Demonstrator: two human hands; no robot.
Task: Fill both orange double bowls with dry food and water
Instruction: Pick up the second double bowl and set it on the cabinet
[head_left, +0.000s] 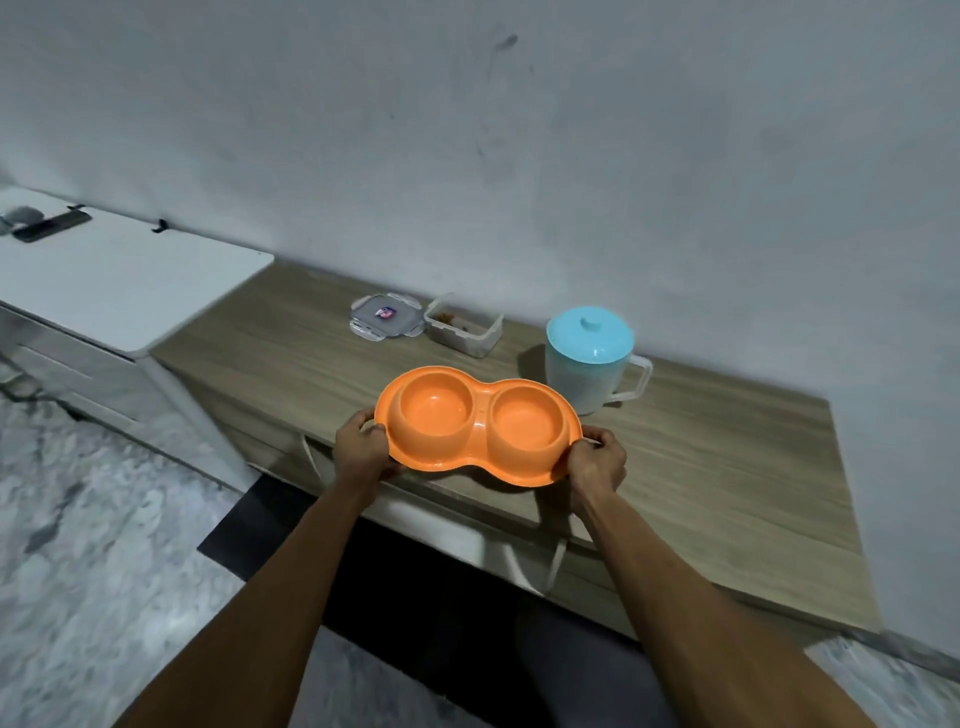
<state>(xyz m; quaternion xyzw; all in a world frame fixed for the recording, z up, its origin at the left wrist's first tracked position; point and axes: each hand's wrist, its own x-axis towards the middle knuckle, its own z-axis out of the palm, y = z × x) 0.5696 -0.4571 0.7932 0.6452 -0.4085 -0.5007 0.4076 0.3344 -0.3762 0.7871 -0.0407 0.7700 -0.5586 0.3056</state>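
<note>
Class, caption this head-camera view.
Both hands hold an empty orange double bowl above a wooden counter.

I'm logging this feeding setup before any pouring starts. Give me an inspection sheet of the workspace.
Surface: wood-grain countertop, dry.
Job's things: one orange plastic double bowl, both wells empty; open clear food container holding a little kibble, its clip lid lying beside it; white jug with blue lid, lid on. No second bowl seen.
Clutter: dark flat object on the white cabinet.
Hands: left hand and right hand grip the bowl's opposite ends.
Cables: nothing seen.
Surroundings: grey wall, speckled floor.
</note>
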